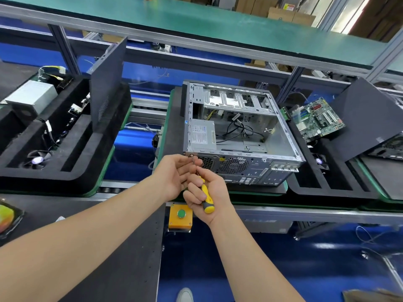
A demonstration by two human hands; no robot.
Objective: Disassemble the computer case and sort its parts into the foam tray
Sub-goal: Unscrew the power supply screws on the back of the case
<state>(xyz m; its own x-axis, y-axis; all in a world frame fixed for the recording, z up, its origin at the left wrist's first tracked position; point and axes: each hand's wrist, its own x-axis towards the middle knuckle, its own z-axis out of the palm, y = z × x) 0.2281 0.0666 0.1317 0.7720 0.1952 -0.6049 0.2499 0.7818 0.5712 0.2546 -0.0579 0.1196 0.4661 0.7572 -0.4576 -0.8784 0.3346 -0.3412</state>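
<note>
Case (239, 136) mid-bench, open side up; PSU (201, 134) inside, left. R hand (209, 192) grips driver (206, 198) handle. L hand (174, 171) pinches shaft by screw (192, 155), near-left corner. Step: prob. PSU screws. Next: seat tip square, catch screw. Tray (87, 158) left.

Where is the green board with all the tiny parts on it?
In the head view, the green circuit board sits tilted on the right, between the open computer case and a leaning dark panel.
</note>
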